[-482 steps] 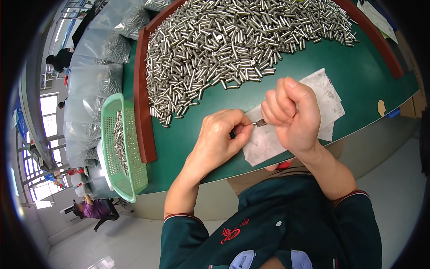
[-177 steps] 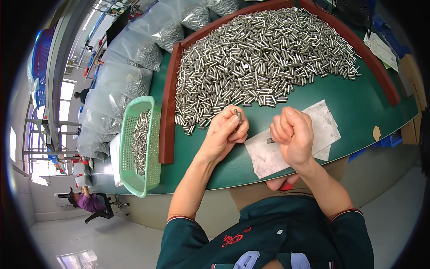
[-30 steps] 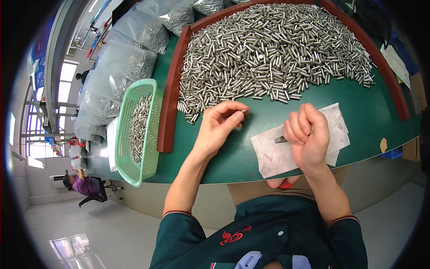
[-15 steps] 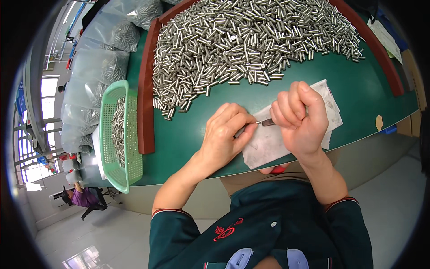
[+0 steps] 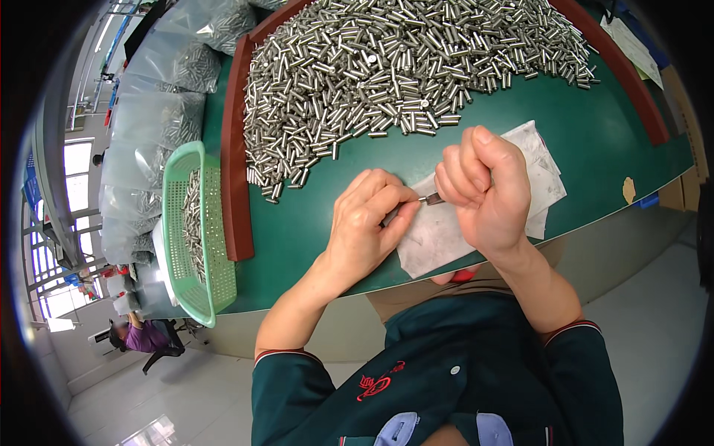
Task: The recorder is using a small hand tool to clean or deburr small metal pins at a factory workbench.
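My left hand [image 5: 368, 223] is closed in a pinch on a small silver metal pin [image 5: 422, 199], whose end sticks out past the thumb and forefinger. My right hand [image 5: 487, 193] makes a fist, thumb uppermost, around a tool with a flat dark metal tip [image 5: 435, 198]; its handle is hidden in the palm, so its kind is unclear. That tip meets the pin's end, or lies very close to it. Under both hands a smudged white cloth [image 5: 439, 245] rests on the green tabletop [image 5: 297, 238].
A large heap of metal pins [image 5: 401, 67] spreads across the far table between dark red wooden rails [image 5: 238, 163]. At left stand a green plastic basket [image 5: 223, 286] with pins and several clear bags [image 5: 167, 115] of pins. Papers [image 5: 632, 52] lie far right. A person in purple [image 5: 145, 337] sits beyond.
The gap between the tool's tip and the pin has narrowed as my hands drew together. The whole view has shifted slightly; the heap looks unchanged.
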Demonstrator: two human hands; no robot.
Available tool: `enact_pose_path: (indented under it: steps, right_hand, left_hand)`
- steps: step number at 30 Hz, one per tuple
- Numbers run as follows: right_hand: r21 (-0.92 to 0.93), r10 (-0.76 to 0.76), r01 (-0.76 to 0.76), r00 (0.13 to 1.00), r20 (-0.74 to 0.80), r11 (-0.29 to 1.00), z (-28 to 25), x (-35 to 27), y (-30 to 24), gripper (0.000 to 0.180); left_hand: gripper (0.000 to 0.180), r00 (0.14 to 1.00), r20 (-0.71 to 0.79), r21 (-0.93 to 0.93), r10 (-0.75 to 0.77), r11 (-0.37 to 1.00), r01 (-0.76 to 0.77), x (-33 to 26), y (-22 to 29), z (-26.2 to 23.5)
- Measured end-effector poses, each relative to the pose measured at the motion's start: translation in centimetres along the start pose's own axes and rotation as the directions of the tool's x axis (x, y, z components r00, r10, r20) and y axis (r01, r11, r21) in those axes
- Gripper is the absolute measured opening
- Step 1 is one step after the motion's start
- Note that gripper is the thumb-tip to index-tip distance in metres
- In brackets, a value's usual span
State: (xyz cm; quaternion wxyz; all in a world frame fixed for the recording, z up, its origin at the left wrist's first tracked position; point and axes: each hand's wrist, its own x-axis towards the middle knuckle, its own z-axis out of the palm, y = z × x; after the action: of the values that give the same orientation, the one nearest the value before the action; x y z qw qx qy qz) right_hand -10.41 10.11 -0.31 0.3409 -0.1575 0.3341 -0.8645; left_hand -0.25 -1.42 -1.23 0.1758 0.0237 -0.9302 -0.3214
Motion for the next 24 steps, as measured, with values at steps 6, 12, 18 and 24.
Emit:
enact_pose_path:
  steps: [6,12,18,24]
  right_hand:
    - [-0.074,-0.021,0.020,1.000,-0.014,0.997,0.5,0.0,0.1,0.038]
    - [-0.271,-0.031,0.040,0.999,0.037,0.962,1.4,-0.2,0.5,0.031]
    - [-0.142,-0.018,0.007,0.997,-0.079,0.990,1.1,0.2,0.7,0.038]
    - [-0.031,-0.173,0.171,0.981,-0.092,0.985,0.3,-0.1,0.1,0.038]
  left_hand:
    - [0.012,1.000,0.006,0.019,0.008,1.000,-0.008,0.0,0.0,0.0]
    - [0.013,0.999,0.027,0.015,0.029,0.999,-0.029,0.2,0.3,-0.3]
    - [0.013,1.000,0.027,0.009,0.014,1.000,-0.015,0.0,-0.2,-0.1]
    - [0.010,0.990,0.036,-0.103,-0.137,0.985,0.141,0.2,0.3,-0.7]
